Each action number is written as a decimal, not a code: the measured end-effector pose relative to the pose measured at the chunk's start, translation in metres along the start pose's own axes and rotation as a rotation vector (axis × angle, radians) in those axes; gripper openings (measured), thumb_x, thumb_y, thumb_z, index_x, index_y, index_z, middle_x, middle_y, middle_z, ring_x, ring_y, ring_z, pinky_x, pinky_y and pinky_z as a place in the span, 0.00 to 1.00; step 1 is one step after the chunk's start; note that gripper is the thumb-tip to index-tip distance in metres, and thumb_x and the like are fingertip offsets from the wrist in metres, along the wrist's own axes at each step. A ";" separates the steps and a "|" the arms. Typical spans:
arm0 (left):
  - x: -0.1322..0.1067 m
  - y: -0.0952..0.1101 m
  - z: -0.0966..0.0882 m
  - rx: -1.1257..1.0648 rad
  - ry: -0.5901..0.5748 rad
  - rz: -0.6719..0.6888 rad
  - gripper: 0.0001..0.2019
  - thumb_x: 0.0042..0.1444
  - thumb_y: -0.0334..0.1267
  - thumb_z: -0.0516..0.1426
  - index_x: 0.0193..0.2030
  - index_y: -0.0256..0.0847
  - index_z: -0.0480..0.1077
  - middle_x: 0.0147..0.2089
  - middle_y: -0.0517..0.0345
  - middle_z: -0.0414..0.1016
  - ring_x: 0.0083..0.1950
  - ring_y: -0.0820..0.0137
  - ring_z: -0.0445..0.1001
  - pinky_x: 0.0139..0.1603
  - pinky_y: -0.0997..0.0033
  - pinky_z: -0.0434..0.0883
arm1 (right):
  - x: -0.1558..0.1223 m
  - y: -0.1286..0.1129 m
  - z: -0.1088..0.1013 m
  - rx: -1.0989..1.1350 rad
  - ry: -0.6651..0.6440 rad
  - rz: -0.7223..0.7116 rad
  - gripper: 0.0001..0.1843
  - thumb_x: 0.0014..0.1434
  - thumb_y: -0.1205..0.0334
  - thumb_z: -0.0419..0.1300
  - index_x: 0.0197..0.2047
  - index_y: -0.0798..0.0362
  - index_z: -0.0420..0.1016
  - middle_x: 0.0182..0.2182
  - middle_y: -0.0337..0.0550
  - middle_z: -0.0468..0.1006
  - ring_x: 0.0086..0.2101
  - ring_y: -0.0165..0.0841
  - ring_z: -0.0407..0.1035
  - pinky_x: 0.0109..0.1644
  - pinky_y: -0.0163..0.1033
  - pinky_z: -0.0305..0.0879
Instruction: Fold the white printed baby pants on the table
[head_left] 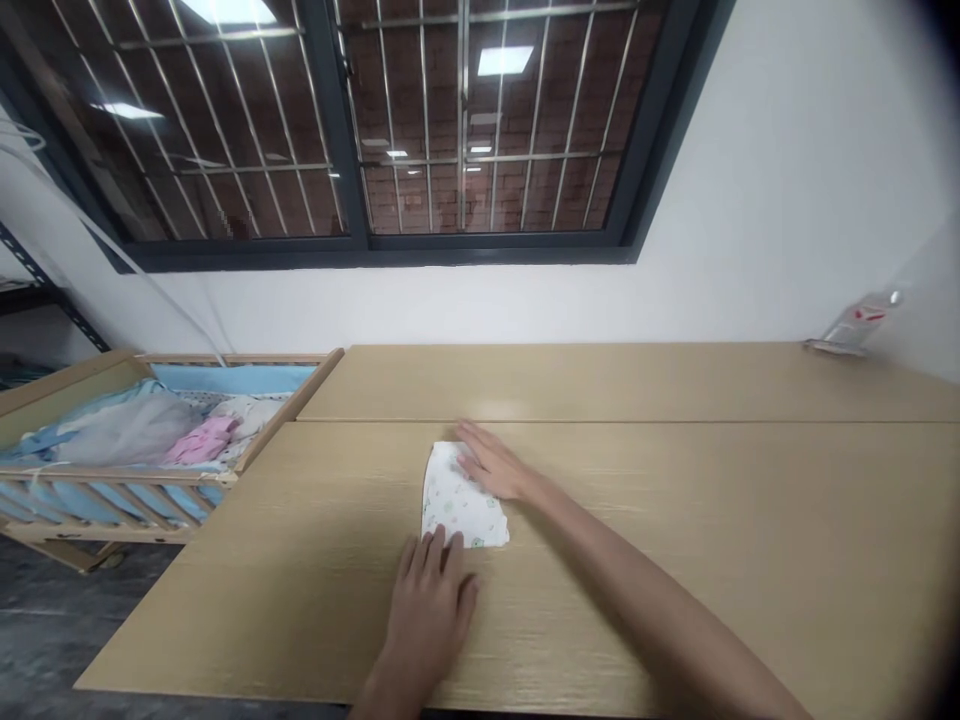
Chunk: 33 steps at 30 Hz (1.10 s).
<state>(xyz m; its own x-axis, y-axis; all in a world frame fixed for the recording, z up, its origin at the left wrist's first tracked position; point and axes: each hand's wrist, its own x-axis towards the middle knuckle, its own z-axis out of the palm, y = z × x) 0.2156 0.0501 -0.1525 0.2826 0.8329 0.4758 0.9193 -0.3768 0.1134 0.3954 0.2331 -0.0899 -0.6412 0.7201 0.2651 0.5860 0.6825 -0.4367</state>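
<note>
A small folded white cloth [461,497] with a faint green print lies flat near the middle of the wooden worktop [675,520]. The left hand [431,600] rests palm-down at the cloth's near edge, fingers flat and together, its grip closed on nothing. The right hand [491,463] lies flat across the cloth's far right corner, fingers extended, likewise grasping nothing. At far left, beside the worktop, stands a wooden crib [45,385] holding pink and grey fabrics. A clear plastic bottle [855,325] lies at the far right, below the barred window [360,120].
</note>
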 end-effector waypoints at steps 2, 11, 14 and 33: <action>0.010 -0.019 -0.007 -0.096 -0.058 0.031 0.15 0.68 0.38 0.53 0.58 0.40 0.72 0.57 0.46 0.78 0.57 0.55 0.76 0.59 0.50 0.73 | -0.015 -0.010 -0.011 0.038 0.029 -0.012 0.28 0.72 0.48 0.50 0.69 0.52 0.64 0.68 0.55 0.66 0.66 0.46 0.60 0.69 0.54 0.56; 0.031 -0.073 -0.019 -0.161 -0.094 0.399 0.12 0.65 0.25 0.50 0.45 0.41 0.72 0.46 0.52 0.78 0.46 0.62 0.76 0.47 0.60 0.76 | -0.073 -0.046 -0.023 -0.003 -0.220 -0.023 0.38 0.59 0.37 0.64 0.64 0.53 0.71 0.61 0.57 0.74 0.58 0.52 0.69 0.62 0.53 0.63; 0.033 -0.074 -0.013 -0.155 -0.090 0.414 0.12 0.66 0.25 0.48 0.43 0.42 0.70 0.43 0.53 0.77 0.44 0.63 0.75 0.48 0.60 0.74 | -0.081 -0.047 -0.016 -0.044 -0.233 -0.009 0.44 0.56 0.37 0.66 0.68 0.54 0.67 0.68 0.60 0.65 0.64 0.56 0.62 0.67 0.57 0.58; 0.152 -0.099 0.010 -0.398 -0.131 -0.142 0.15 0.72 0.42 0.44 0.48 0.43 0.71 0.42 0.54 0.80 0.41 0.65 0.78 0.42 0.69 0.68 | -0.020 0.011 0.011 0.329 0.306 0.388 0.14 0.64 0.51 0.58 0.41 0.54 0.74 0.32 0.42 0.78 0.32 0.35 0.70 0.34 0.36 0.62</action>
<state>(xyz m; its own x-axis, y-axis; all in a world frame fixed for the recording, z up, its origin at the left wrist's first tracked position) 0.1704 0.2181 -0.1005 0.2165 0.9225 0.3196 0.7818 -0.3599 0.5092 0.4090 0.2253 -0.1098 -0.2100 0.9458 0.2477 0.5335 0.3232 -0.7816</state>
